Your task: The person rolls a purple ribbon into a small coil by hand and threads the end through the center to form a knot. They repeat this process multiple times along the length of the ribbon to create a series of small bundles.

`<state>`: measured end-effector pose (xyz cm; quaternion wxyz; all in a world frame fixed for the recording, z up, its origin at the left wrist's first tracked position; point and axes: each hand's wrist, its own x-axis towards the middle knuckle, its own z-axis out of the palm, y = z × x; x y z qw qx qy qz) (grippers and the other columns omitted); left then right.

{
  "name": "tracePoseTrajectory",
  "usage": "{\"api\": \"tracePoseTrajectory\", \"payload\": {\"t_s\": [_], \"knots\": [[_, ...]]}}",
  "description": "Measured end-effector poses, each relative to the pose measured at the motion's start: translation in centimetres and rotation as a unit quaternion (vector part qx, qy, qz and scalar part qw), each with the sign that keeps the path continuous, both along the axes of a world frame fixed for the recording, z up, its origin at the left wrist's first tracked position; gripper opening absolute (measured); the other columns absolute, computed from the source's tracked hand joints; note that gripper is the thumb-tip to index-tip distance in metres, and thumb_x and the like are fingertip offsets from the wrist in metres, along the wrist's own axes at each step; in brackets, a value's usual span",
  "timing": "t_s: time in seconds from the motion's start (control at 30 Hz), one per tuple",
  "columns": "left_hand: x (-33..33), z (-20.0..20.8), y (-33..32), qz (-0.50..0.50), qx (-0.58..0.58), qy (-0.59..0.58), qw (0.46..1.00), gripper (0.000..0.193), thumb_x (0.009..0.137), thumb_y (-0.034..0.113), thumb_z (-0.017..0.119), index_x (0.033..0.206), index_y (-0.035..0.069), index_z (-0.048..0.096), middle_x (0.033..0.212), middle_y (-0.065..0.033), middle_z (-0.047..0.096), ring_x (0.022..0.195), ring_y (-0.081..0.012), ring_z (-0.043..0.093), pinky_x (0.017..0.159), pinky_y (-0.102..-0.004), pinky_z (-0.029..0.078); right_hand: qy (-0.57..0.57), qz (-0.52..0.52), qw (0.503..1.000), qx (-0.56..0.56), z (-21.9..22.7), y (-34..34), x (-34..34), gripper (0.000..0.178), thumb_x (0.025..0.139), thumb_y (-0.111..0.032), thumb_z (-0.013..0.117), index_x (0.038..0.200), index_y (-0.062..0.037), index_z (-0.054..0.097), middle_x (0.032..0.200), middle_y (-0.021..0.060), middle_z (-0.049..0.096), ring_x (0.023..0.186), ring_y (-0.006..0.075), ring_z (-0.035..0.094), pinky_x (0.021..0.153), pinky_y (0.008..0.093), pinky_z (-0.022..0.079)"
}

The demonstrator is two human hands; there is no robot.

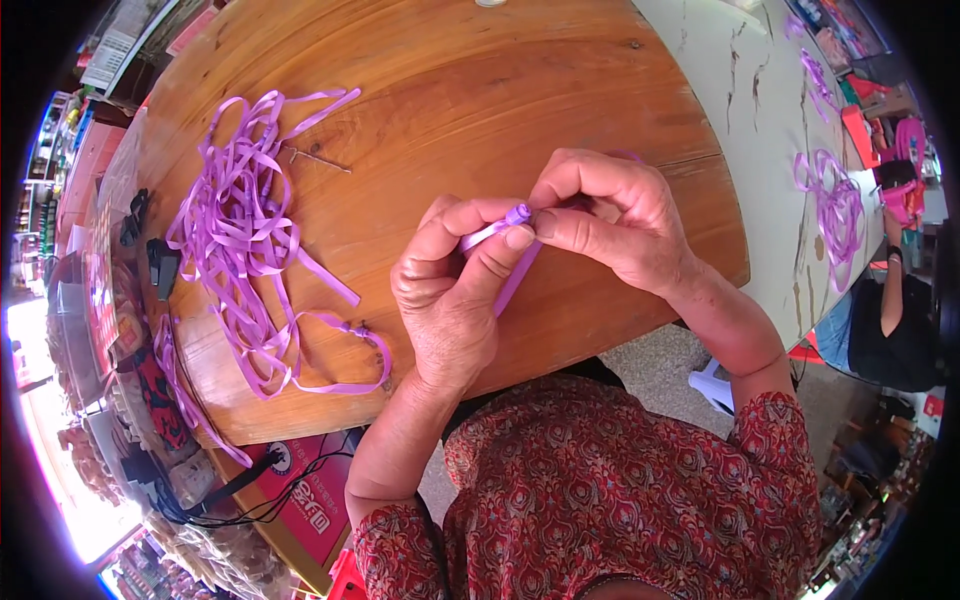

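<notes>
Over the wooden table [560,90], a purple ribbon [515,278] is held up between my two hands. At its top sits a small tight purple knot or roll [518,213]. My left hand [450,285] pinches the ribbon just below this roll, between thumb and forefinger. Right beside it, my right hand [620,220] is closed, thumb and forefinger pressed together against the roll's edge; its fingers partly hide what they grip. A bit of purple shows behind the right knuckles. To the left lies a tangled heap of purple ribbons [240,225], with small knots along them.
A thin twig-like piece [320,160] lies beside the heap. Dark cables [290,490] hang at the table's lower left, over a red box [310,510]. Across the white marbled table [770,130] on the right are more purple ribbons [835,215], with another person [890,320] near them.
</notes>
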<state>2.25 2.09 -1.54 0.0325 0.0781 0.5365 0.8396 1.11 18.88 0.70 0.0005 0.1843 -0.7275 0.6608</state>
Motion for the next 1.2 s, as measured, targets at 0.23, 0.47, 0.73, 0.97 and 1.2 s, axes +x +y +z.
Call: {"api": "tracePoseTrajectory", "payload": {"t_s": [0.23,0.47,0.73,0.97,1.2], "knots": [[0.3,1.5,0.8,0.016,0.041,-0.060,0.997,0.011,0.083,-0.002,0.065,0.093,0.002,0.064,0.084,0.0032,0.054,0.079,-0.0049,0.049,0.072,-0.0184,0.040,0.021,-0.023,0.999,-0.028,-0.3,-0.1,0.1,0.005,0.083,0.001,0.064,0.088,0.0007,0.061,0.081,0.0015,0.056,0.067,0.0047,0.047,0.057,0.0191,0.035],[0.4,0.5,-0.1,0.022,0.000,-0.024,0.999,0.011,0.085,0.000,0.064,0.096,0.002,0.064,0.082,0.0033,0.054,0.079,-0.0047,0.049,0.073,-0.0187,0.040,0.040,-0.031,0.999,0.003,-0.2,0.1,0.0,0.012,0.084,0.002,0.062,0.096,0.0014,0.064,0.083,0.0026,0.056,0.071,0.0060,0.049,0.061,0.0195,0.038],[0.1,1.2,0.0,0.013,-0.021,-0.009,1.000,0.011,0.090,0.008,0.059,0.095,0.000,0.066,0.081,0.0018,0.052,0.081,-0.0064,0.046,0.074,-0.0202,0.036,0.083,-0.034,0.996,0.030,-0.2,0.2,-0.3,0.015,0.082,0.004,0.064,0.097,0.0015,0.065,0.083,0.0035,0.057,0.070,0.0070,0.051,0.059,0.0201,0.039],[0.1,0.7,-0.4,0.015,-0.009,-0.031,0.999,0.016,0.092,0.009,0.056,0.105,0.001,0.062,0.084,0.0000,0.057,0.077,-0.0060,0.050,0.069,-0.0177,0.038,0.072,-0.024,0.997,0.018,-0.3,0.2,-0.2,0.016,0.081,0.004,0.064,0.096,0.0015,0.065,0.083,0.0041,0.058,0.070,0.0076,0.052,0.058,0.0206,0.040],[-0.2,1.5,-0.1,-0.048,0.153,-0.129,0.979,0.024,0.093,0.010,0.055,0.116,0.003,0.057,0.080,0.0017,0.060,0.071,-0.0035,0.054,0.067,-0.0187,0.046,0.082,-0.057,0.995,0.014,-0.9,0.5,-0.7,0.015,0.083,0.004,0.062,0.098,0.0017,0.065,0.085,0.0048,0.059,0.072,0.0087,0.053,0.060,0.0204,0.041]]}}
